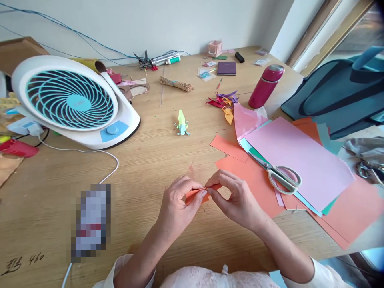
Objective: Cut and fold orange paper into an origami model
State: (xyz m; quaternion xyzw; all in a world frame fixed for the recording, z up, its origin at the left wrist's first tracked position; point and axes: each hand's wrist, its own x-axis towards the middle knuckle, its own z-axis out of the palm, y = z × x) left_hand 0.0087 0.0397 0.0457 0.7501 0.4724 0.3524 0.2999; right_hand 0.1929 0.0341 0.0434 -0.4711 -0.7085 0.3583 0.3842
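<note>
A small folded piece of orange paper (195,196) is held between my two hands over the front of the table. My left hand (182,200) pinches it from the left with thumb and fingers. From the right, my right hand (235,196) grips its other end between thumb and forefinger, close to the left fingertips. Parts of the paper are hidden behind the fingers. Beyond the hands stands a small green and light-blue folded paper figure (181,123). A loose orange strip (229,148) lies to the right of it.
Scissors (280,175) rest on stacked coloured sheets (303,156) at right. Behind them stand a magenta bottle (267,86) and a blue bag (336,94). A white fan (79,102) fills the left; its cable runs near a pixelated object (91,222). Paper scraps (223,102) lie mid-table.
</note>
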